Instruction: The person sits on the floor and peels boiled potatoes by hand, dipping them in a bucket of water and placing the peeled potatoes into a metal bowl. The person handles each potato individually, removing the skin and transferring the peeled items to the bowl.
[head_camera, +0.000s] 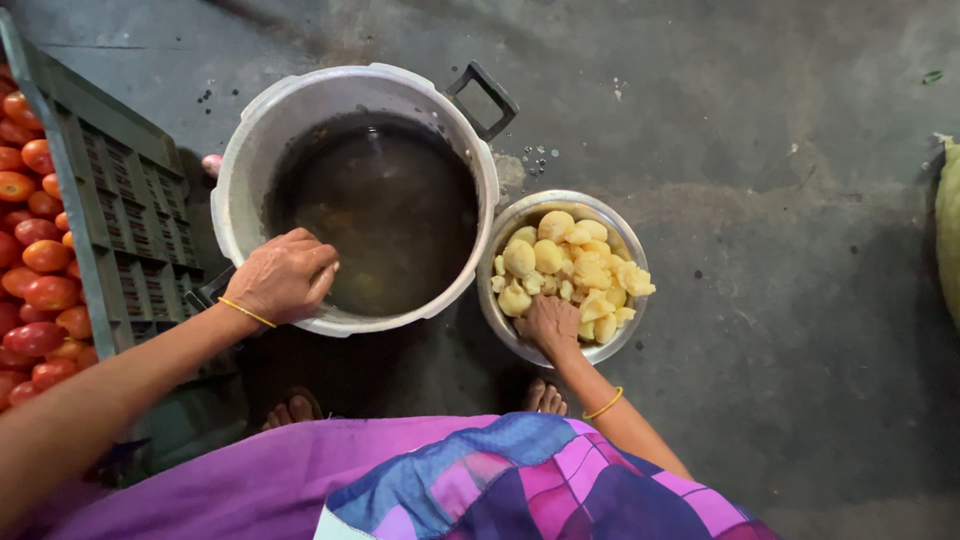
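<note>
The left hand (285, 277) grips the rim of the large metal pot of dark water (355, 195); the right hand (548, 322) grasps the steel bowl of peeled potatoes (563, 275) beside it, on stained grey concrete floor (780, 250), near a tomato crate (60, 220).

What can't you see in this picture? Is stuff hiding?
All in the head view:
- Left hand fingers: they curl over the big pot's rim, so any hold is hidden.
- Pot's bottom: the dark water covers it.
- Right hand palm: faces down on the bowl of peeled potatoes.
- Crate of tomatoes: cut off by the left edge.
</note>
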